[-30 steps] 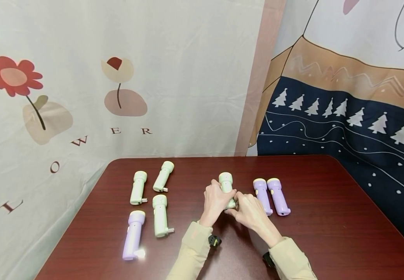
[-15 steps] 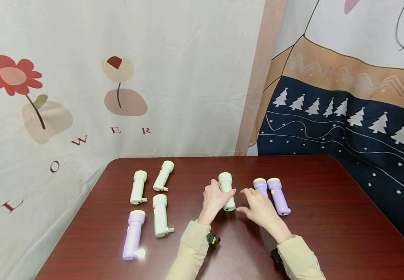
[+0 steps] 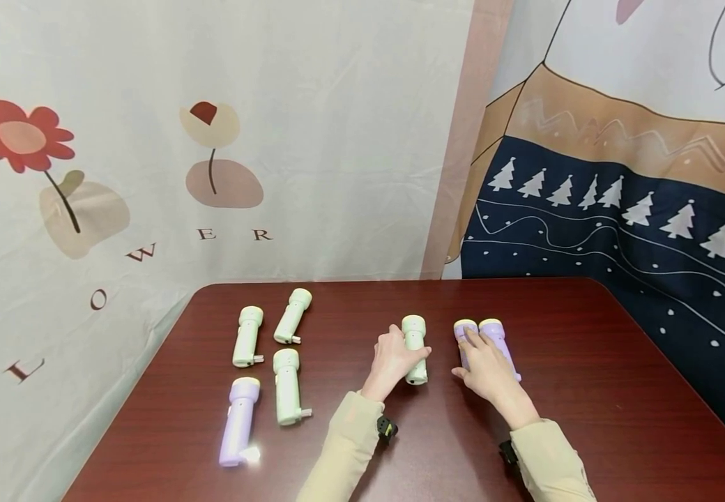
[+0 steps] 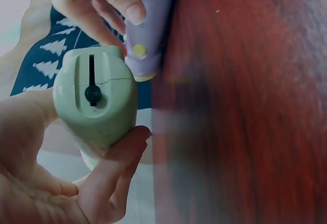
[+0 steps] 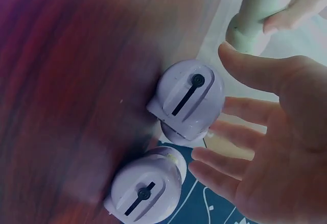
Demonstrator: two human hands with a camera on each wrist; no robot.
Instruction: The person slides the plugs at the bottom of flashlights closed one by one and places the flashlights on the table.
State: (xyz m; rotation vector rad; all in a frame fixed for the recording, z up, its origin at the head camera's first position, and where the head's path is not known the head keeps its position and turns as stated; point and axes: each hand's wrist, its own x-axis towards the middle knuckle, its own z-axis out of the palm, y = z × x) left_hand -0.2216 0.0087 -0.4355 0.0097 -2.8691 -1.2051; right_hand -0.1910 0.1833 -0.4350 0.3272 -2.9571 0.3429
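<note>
Both arms, in long beige cloth sleeves [image 3: 345, 443], reach over the dark red-brown wooden tabletop [image 3: 620, 418] towards its far edge. The bare left hand [image 3: 395, 357], midway between the side edges, is bent in a grip, thumb opposing the fingers. The bare right hand [image 3: 486, 366], nearer the right edge, extends its fingers forward, palm down, thumb held apart.

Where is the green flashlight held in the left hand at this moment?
In the head view, the green flashlight is just right of centre, in the left hand, with the two side-by-side purple flashlights to its right.
</note>
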